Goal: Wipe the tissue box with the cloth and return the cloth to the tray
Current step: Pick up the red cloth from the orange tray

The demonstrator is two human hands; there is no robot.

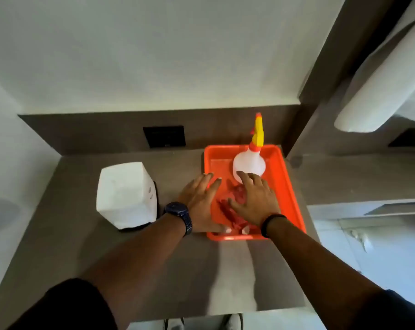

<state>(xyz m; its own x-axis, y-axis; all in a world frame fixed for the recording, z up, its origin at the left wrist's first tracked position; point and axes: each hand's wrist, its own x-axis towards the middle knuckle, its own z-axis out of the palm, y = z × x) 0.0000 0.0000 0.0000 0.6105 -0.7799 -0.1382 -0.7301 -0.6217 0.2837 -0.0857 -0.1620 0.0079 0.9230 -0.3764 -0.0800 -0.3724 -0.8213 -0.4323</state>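
A white tissue box point(125, 194) stands on the grey-brown counter, left of an orange tray point(289, 184). A crumpled red cloth point(237, 195) lies in the tray's near half. My left hand point(199, 201) is spread flat over the tray's left rim, fingers apart, beside the cloth. Fingers spread as well, my right hand point(254, 198) rests on top of the cloth and partly hides it. I cannot tell whether either hand grips the cloth.
A white spray bottle point(249, 165) with a yellow and orange trigger stands in the tray's far half, just beyond my right fingertips. A dark wall socket point(164, 136) sits behind the counter. A white curved fixture point(380, 91) hangs at the upper right. The counter's front edge runs near my feet.
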